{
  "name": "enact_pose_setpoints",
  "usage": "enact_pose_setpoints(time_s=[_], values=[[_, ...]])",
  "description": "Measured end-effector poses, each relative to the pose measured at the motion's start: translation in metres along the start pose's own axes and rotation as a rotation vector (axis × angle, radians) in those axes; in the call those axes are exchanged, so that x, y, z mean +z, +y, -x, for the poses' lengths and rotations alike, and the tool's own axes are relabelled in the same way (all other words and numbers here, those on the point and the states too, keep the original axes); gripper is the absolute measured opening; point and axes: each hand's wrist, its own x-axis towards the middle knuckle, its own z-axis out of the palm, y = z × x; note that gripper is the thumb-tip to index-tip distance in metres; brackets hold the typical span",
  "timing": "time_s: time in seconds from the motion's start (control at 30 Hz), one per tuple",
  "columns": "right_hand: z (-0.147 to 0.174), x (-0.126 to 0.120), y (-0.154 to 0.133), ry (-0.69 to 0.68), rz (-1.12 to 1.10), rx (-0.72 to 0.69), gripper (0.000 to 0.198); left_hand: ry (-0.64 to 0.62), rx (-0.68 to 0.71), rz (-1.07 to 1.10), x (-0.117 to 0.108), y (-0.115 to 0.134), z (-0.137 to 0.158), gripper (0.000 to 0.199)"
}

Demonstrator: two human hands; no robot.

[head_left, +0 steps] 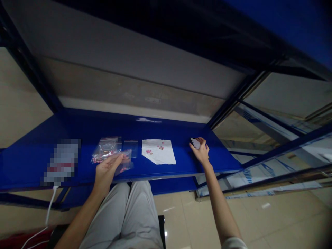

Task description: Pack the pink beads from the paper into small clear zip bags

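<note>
My left hand (108, 169) is closed on a small clear zip bag (127, 164) with pink pills inside. Beside that hand, more clear zip bags (110, 142) lie in a pile, some with pink pills in them. A flat zip bag (131, 148) that looks empty lies just to the right. On a white sheet of paper (162, 155) with one cut corner rest two small groups of pink pills (148, 151) and capsules (161, 148). Over at the right, my right hand (201, 152) grips a smartphone (195, 142) by its sides, its screen lit.
Everything lies on a blue metal shelf (176, 129) with upright posts at both ends and another level overhead. A blurred-out rectangular device (63, 160) with a white cable (50, 204) is at the left. Wrapped panels (272, 169) stand to the right.
</note>
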Motion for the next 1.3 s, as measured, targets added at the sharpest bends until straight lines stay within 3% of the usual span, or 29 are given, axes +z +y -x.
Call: enact_pose_setpoints(time_s=[0.1, 0.2, 0.33, 0.53, 0.93, 1.07, 1.13, 1.2, 1.27, 1.3], values=[[0.022, 0.01, -0.03, -0.004, -0.116, -0.085, 0.051, -0.012, 0.026, -0.024, 0.006, -0.001, 0.001, 0.036], [0.049, 0.025, -0.066, -0.105, -0.169, -0.199, 0.038, -0.02, 0.023, -0.05, 0.012, -0.001, 0.003, 0.031], [0.072, 0.041, -0.105, -0.162, -0.248, -0.254, 0.027, -0.034, 0.055, -0.071, 0.011, 0.001, 0.003, 0.032], [0.079, 0.043, -0.124, -0.213, -0.344, -0.299, 0.014, 0.054, 0.068, -0.135, 0.0, 0.008, 0.001, 0.028], [0.095, 0.023, -0.086, -0.229, -0.366, -0.261, 0.009, -0.05, 0.106, -0.024, 0.02, -0.01, -0.011, 0.029], [0.091, 0.014, -0.073, -0.112, -0.254, -0.194, 0.015, -0.117, 0.121, 0.014, 0.025, -0.021, -0.02, 0.029], [0.081, 0.005, -0.057, 0.044, -0.082, -0.091, 0.029, -0.145, 0.124, 0.018, 0.026, -0.025, -0.022, 0.029], [0.068, -0.006, -0.036, 0.236, 0.129, 0.1, 0.054, -0.147, 0.128, 0.014, 0.025, -0.027, -0.023, 0.029], [0.053, -0.016, -0.01, 0.222, 0.264, 0.264, 0.08, -0.148, 0.134, 0.006, 0.025, -0.028, -0.022, 0.029], [0.046, -0.02, 0.002, 0.127, 0.298, 0.308, 0.086, -0.152, 0.138, 0.003, 0.025, -0.027, -0.022, 0.03]])
